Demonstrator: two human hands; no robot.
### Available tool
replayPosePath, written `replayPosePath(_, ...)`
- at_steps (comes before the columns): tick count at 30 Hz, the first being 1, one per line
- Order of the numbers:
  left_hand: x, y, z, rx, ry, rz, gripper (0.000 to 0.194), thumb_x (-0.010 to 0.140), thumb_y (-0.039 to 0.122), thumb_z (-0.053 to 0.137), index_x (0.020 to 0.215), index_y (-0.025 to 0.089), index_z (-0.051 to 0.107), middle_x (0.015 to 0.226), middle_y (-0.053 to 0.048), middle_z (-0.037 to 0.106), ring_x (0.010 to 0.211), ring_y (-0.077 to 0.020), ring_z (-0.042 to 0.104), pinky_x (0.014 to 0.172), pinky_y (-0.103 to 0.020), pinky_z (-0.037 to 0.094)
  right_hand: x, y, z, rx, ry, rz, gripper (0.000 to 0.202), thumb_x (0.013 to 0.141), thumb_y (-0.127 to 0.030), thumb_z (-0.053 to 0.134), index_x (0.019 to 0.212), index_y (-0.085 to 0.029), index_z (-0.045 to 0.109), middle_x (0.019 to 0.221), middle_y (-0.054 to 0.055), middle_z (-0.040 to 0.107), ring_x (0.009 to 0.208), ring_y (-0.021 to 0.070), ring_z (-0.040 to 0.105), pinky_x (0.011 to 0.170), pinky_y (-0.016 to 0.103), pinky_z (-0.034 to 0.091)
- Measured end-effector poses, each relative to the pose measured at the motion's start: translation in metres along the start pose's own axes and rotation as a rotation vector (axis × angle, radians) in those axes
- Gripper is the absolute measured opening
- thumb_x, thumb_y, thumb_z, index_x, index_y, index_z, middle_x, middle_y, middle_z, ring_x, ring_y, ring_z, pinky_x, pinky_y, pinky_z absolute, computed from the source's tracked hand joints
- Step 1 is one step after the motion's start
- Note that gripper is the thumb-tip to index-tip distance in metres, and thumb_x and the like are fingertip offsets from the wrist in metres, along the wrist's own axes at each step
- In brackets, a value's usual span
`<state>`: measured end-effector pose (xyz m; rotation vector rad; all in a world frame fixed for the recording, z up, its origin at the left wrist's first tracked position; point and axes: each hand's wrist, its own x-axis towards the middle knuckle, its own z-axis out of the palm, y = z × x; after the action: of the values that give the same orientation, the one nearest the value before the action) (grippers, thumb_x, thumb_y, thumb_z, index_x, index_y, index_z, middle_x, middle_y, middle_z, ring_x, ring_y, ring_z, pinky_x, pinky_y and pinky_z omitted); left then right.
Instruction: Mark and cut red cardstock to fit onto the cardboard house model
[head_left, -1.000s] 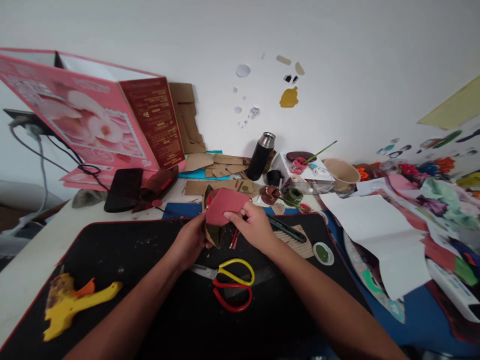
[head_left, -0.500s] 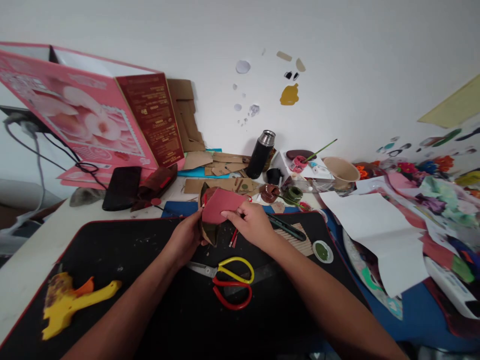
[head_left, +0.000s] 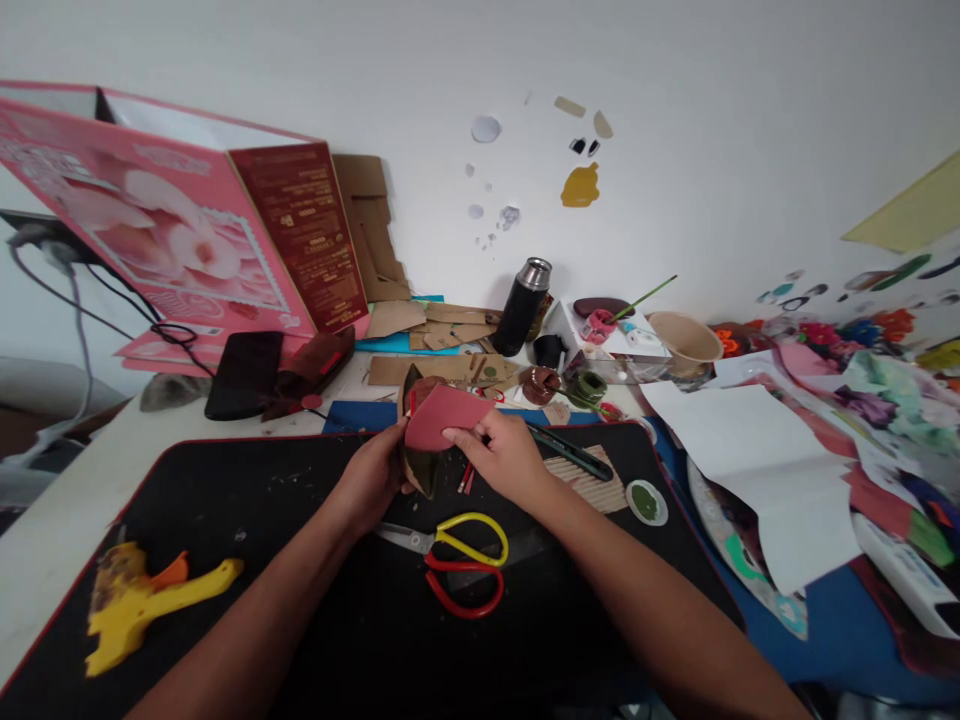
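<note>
1. Right hand (head_left: 514,455) pinches the red sheet (head_left: 441,418), thumb on the upper face; its other fingers are curled at the sheet's right end.
2. Left hand (head_left: 375,472) grips the green-brown piece (head_left: 424,473) from its left side; the thumb is up by the red sheet's left edge.
3. Red sheet: long axis runs roughly left-right, right end slightly raised toward the far edge of the black mat (head_left: 360,620); broad face up toward the camera.
4. Green-brown piece: long axis runs near-far, narrow end pointing at the mat's near edge, other end at its far edge.
5. Location: both held near the middle of the mat's far edge, between the hands. Red sheet is left of the right hand and overlaps the green-brown piece, which is right of the left hand.
6. Scissors (head_left: 459,567) lie on the mat nearer than both hands, blades left, handles right. Glue gun (head_left: 146,605) by the mat's left edge; paint dish (head_left: 646,503) by its right edge.
7. Hidden: middle of the green-brown piece, behind the red sheet; left fingertips mostly out of sight; blade tips unclear at the left wrist. Forearms cut off at bottom. Whether sheet and piece are joined: cannot tell.
</note>
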<state>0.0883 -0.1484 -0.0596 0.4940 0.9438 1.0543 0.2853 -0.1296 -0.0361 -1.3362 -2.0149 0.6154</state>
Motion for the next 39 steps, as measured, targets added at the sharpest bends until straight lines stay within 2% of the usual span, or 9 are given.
replayPosePath(3, 0.001, 0.001, -0.001, -0.046, -0.007, -0.04, 0.031, 0.081, 0.045, 0.084, 0.083, 0.015, 0.073, 0.062, 0.0, 0.065, 0.047, -0.0124, 0.05, 0.041, -0.023, 0.034, -0.002, 0.002, 0.001, 0.049, 0.001, 0.014, 0.039, 0.1, -0.042, 0.072, 0.073, -0.023, 0.05, 0.059, -0.006, 0.055, 0.054, 0.0136, 0.05, 0.059, 0.026, 0.033)
replayPosePath(7, 0.001, 0.004, -0.004, -0.106, -0.038, -0.094, 0.027, 0.087, 0.042, 0.079, 0.096, 0.016, 0.077, 0.078, -0.005, 0.075, 0.058, -0.0163, 0.061, 0.049, -0.025, 0.043, -0.001, 0.003, 0.0, 0.136, 0.011, 0.037, 0.037, 0.099, -0.044, 0.069, 0.075, -0.024, 0.049, 0.057, -0.007, 0.05, 0.053, 0.0135, 0.047, 0.057, 0.027, 0.031)
replayPosePath(12, -0.001, 0.008, -0.012, -0.079, -0.178, -0.067, 0.025, 0.083, 0.035, 0.08, 0.097, 0.014, 0.079, 0.092, -0.012, 0.079, 0.074, -0.0221, 0.07, 0.066, -0.031, 0.055, 0.004, -0.003, -0.003, 0.123, 0.032, 0.059, 0.038, 0.096, -0.044, 0.071, 0.074, -0.025, 0.046, 0.058, -0.007, 0.05, 0.055, 0.0142, 0.048, 0.06, 0.028, 0.034)
replayPosePath(17, -0.003, 0.007, -0.016, -0.006, -0.236, 0.019, 0.04, 0.077, 0.031, 0.088, 0.113, 0.018, 0.078, 0.094, -0.009, 0.078, 0.075, -0.0206, 0.069, 0.072, -0.031, 0.056, 0.007, -0.007, -0.006, 0.14, 0.057, 0.061, 0.036, 0.096, -0.045, 0.069, 0.076, -0.025, 0.047, 0.058, -0.007, 0.048, 0.055, 0.0145, 0.047, 0.06, 0.028, 0.034)
replayPosePath(19, -0.003, 0.005, -0.015, 0.012, -0.217, 0.027, 0.041, 0.076, 0.03, 0.088, 0.114, 0.018, 0.077, 0.092, -0.008, 0.076, 0.072, -0.0191, 0.067, 0.07, -0.03, 0.054, 0.007, -0.007, -0.006, 0.164, 0.055, 0.051, 0.036, 0.096, -0.045, 0.068, 0.075, -0.025, 0.046, 0.058, -0.007, 0.047, 0.054, 0.0144, 0.045, 0.059, 0.029, 0.032)
replayPosePath(23, -0.003, 0.0, -0.007, 0.017, -0.114, 0.071, 0.03, 0.073, 0.023, 0.087, 0.1, 0.016, 0.078, 0.086, -0.004, 0.074, 0.067, -0.0157, 0.063, 0.062, -0.027, 0.051, 0.008, -0.009, -0.004, 0.21, 0.053, 0.052, 0.04, 0.094, -0.046, 0.069, 0.072, -0.025, 0.042, 0.058, -0.007, 0.046, 0.055, 0.0143, 0.044, 0.059, 0.029, 0.032)
replayPosePath(30, -0.005, 0.001, 0.006, -0.09, 0.01, 0.03, 0.028, 0.066, 0.019, 0.081, 0.093, 0.012, 0.079, 0.082, -0.007, 0.076, 0.063, -0.0169, 0.064, 0.053, -0.026, 0.051, 0.007, -0.013, -0.001, 0.397, 0.019, 0.103, 0.025, 0.094, -0.046, 0.071, 0.097, -0.024, 0.06, 0.063, -0.009, 0.047, 0.06, 0.0151, 0.047, 0.063, 0.028, 0.038)
replayPosePath(35, -0.001, 0.003, 0.003, -0.111, 0.091, 0.055, 0.022, 0.068, 0.02, 0.075, 0.088, 0.012, 0.076, 0.083, -0.008, 0.076, 0.064, -0.0177, 0.065, 0.053, -0.027, 0.053, -0.007, -0.001, 0.008, 0.555, 0.064, 0.212, 0.031, 0.094, -0.054, 0.07, 0.096, -0.023, 0.061, 0.063, -0.01, 0.04, 0.058, 0.0137, 0.043, 0.059, 0.027, 0.038)
replayPosePath(39, -0.001, -0.002, 0.004, -0.073, 0.104, 0.115, 0.024, 0.065, 0.018, 0.076, 0.088, 0.012, 0.074, 0.079, -0.007, 0.073, 0.061, -0.0169, 0.062, 0.05, -0.027, 0.05, -0.02, 0.004, 0.015, 0.711, -0.116, 0.373, 0.046, 0.094, -0.064, 0.067, 0.11, -0.022, 0.062, 0.058, -0.012, 0.044, 0.046, 0.012, 0.041, 0.047, 0.025, 0.035)
